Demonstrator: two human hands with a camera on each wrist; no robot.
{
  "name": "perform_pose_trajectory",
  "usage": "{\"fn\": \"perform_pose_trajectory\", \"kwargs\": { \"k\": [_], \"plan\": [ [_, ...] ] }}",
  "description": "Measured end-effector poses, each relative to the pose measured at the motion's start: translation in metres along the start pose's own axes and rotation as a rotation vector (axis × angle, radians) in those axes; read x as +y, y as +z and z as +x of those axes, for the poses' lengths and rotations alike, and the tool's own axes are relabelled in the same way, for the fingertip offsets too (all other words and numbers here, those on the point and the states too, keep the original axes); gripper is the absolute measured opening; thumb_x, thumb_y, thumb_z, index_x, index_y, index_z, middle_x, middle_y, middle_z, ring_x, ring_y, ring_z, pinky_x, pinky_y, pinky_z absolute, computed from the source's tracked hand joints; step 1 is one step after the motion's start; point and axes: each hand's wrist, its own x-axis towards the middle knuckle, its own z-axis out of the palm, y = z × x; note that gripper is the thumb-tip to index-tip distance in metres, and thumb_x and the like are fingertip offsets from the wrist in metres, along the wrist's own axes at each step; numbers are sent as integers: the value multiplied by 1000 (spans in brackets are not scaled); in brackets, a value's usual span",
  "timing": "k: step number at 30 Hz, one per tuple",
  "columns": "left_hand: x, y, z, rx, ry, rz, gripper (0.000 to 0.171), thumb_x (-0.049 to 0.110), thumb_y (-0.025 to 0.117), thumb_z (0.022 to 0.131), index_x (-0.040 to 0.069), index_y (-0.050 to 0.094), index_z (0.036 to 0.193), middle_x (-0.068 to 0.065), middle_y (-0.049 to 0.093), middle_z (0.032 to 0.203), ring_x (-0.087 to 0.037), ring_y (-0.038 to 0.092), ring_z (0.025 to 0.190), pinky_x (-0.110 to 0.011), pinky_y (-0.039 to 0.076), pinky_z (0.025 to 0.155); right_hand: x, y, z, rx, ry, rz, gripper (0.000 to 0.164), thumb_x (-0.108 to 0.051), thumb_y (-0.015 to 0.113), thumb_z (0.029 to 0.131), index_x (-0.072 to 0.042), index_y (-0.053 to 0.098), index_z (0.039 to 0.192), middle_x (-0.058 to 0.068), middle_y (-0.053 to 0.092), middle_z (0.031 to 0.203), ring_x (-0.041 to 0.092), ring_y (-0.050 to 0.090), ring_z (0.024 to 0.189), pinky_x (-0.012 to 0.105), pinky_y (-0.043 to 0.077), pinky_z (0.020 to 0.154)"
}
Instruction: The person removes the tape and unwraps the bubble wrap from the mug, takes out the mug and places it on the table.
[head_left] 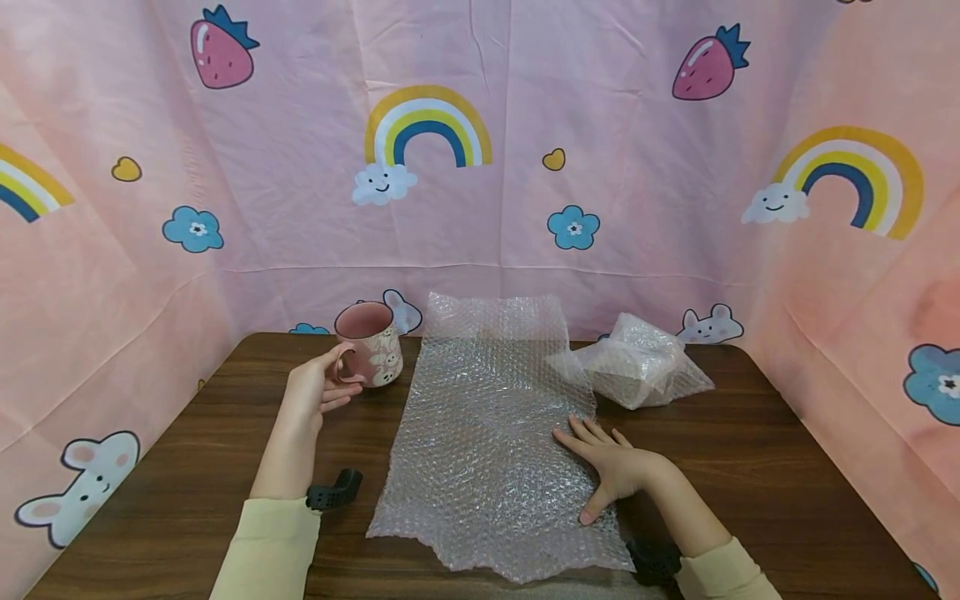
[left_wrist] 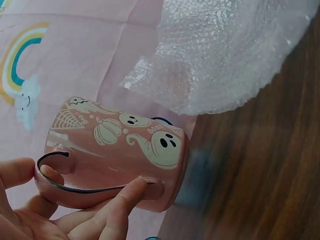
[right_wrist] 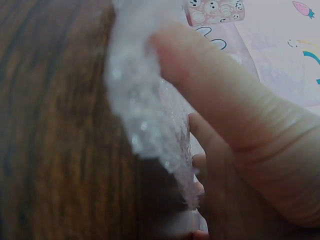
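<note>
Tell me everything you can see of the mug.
The mug is pink inside and out, glossy and ceramic-looking, with pale raised-looking ghosts, a pumpkin, a web and "BOO" lettering. Its looped handle has a dark line along it. The left hand grips that handle. The mug is roughly upright, mouth up, left of the bubble wrap sheet. Whether its base touches the table is unclear.
</note>
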Motion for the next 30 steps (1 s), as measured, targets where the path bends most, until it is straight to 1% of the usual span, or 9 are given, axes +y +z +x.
{"fn": "perform_pose_trajectory", "kwargs": {
  "k": [9, 14, 19, 26, 30],
  "plan": [
    [-6, -2, 5, 46, -18, -31, 41, 43, 62, 92, 17, 55, 61, -1, 68, 64, -18, 70, 67, -27, 54, 62, 0, 0, 1, -4, 2, -1, 120, -50, 84, 64, -15, 14, 155, 18, -4, 158, 41, -7, 141, 66, -2, 105],
    [-10, -5, 9, 67, -30, -28, 41, 44, 62, 92, 18, 55, 60, -3, 70, 69, -20, 70, 70, -28, 54, 64, 1, 0, 2, -1, 2, -5, 120, -50, 84, 64, -16, 14, 155, 18, -4, 158, 41, -7, 141, 66, -1, 105],
    [-13, -7, 12, 71, -34, -26, 41, 44, 63, 91, 19, 57, 59, -7, 71, 73, -22, 71, 73, -28, 54, 65, 2, 0, 2, 0, 2, -2, 120, -51, 84, 64, -16, 15, 155, 18, -3, 158, 41, -7, 141, 67, -1, 105],
    [-16, -9, 14, 78, -45, -23, 39, 46, 64, 90, 19, 60, 62, -4, 70, 70, -21, 71, 72, -27, 54, 62, 3, 1, 2, 2, -3, -2, 120, -51, 84, 64, -16, 14, 155, 18, -4, 158, 42, -8, 141, 67, -1, 104],
    [-15, -9, 15, 77, -51, -20, 42, 48, 65, 88, 17, 58, 61, -4, 70, 70, -20, 70, 71, -27, 54, 62, 3, 0, 1, 1, -1, 6, 120, -51, 84, 64, -16, 14, 155, 18, -4, 158, 41, -8, 141, 67, -2, 104]
  ]
}}
